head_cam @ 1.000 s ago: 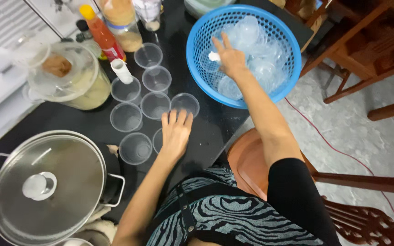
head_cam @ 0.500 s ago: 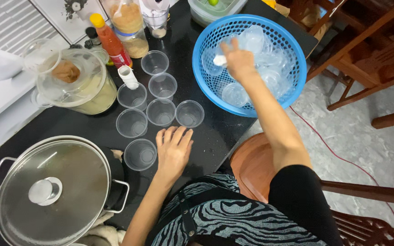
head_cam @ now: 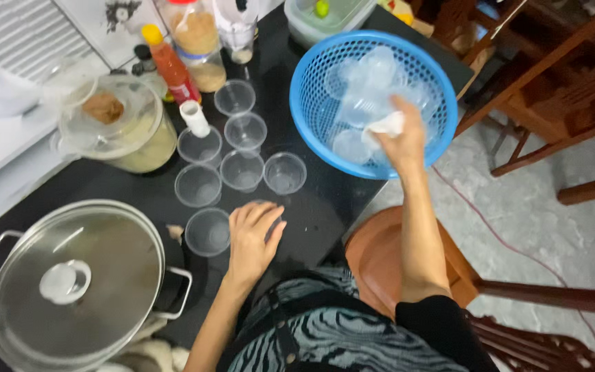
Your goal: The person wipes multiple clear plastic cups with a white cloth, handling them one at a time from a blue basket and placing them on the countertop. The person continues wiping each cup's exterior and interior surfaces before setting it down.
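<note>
Bare black tabletop (head_cam: 321, 207) between cups (head_cam: 242, 169) and basket (head_cam: 311, 120).

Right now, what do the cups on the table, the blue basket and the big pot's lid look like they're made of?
The cups look like thin clear plastic: see-through, with the dark table showing through them. The blue basket looks like moulded plastic, an open lattice with a matte finish. The pot lid seems polished metal, grey and reflective; its white knob is probably plastic.

Home kitchen — lidded steel stockpot (head_cam: 77, 289), sauce bottle (head_cam: 169, 63), dark countertop (head_cam: 325, 207), wooden chairs (head_cam: 552, 89)
</note>
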